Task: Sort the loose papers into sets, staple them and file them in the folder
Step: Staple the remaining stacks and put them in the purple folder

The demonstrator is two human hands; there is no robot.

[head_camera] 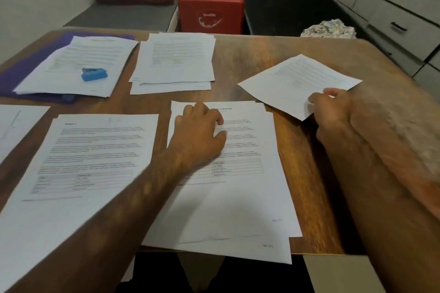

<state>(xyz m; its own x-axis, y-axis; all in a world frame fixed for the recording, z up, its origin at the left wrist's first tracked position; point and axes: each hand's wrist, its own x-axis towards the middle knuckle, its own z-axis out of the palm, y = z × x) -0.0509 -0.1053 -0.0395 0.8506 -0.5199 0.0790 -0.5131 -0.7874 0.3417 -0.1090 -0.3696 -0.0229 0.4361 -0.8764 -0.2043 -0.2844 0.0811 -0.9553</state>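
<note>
Over table (pixel 297 150), sheet (pixel 300 78) in pinch of right hand (pixel 331 107) (left hand (pixel 197 133) loose on stack (pixel 226 209)).

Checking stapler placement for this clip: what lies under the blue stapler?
The blue stapler sits on a paper stack, which lies on the purple folder. Whatever the folder holds is covered.

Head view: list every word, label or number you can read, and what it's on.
"Transcript": end of a heading, its start hidden by the left hand, on the near stack.
White logo word on the red case: too blurred.
Heading and pencil mark on the near-left sheet: unreadable.
Print on the loose sheet pinched by the right hand: too small.
</note>
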